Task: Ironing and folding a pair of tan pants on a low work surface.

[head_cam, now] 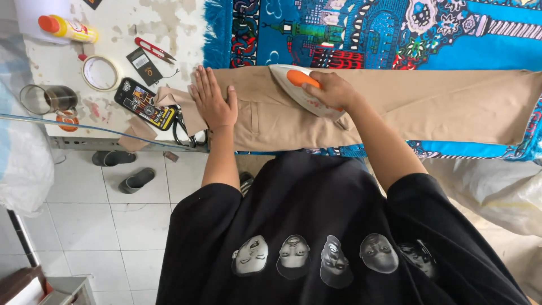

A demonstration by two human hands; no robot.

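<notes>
Tan cotton trousers lie flat along the near edge of a bright blue patterned blanket that covers the table. The right hand has its fingers closed around the orange handle of a white electric iron, which rests soleplate-down on the trousers near the waist. The left hand lies palm-down with fingers spread open, pressing the waistband end where the cloth reaches the blanket's fringed left edge. Just left of that hand, on the bare, stained white table top, lie a black rectangular printed card, a roll of pale tape, red thread snips and a glass mug near the corner. To the right of the iron the trouser leg stretches long and uncluttered towards the far right edge
</notes>
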